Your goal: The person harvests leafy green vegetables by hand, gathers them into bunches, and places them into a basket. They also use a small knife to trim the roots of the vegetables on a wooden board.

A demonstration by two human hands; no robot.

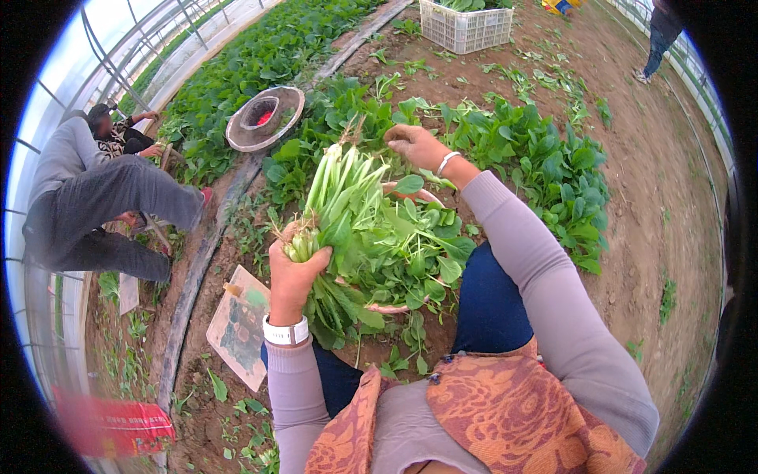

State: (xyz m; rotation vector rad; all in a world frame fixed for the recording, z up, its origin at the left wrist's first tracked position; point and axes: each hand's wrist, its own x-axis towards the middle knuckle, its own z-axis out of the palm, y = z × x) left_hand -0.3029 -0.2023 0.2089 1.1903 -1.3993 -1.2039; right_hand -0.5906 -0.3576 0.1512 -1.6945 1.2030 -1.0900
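My left hand (pixel 298 265), with a white watch at the wrist, grips a bunch of leafy greens (pixel 302 240) by the pale stems near the roots. Another bunch with pale stems and brown roots (pixel 340 169) lies above it, its roots pointing away from me. My right hand (pixel 416 146) is just right of those roots, fingers curled; whether it holds anything cannot be made out. Loose greens (pixel 408 237) fill a round container, whose pinkish rim (pixel 394 308) shows in parts between my knees.
Cut greens (pixel 551 160) lie in a heap at the right. A round tray (pixel 266 118), a plastic crate (pixel 465 26) of greens, a flat board (pixel 243 326) and a red bag (pixel 127 423) lie around. Co-workers (pixel 112 195) are at the left; another person (pixel 660 35) stands upper right.
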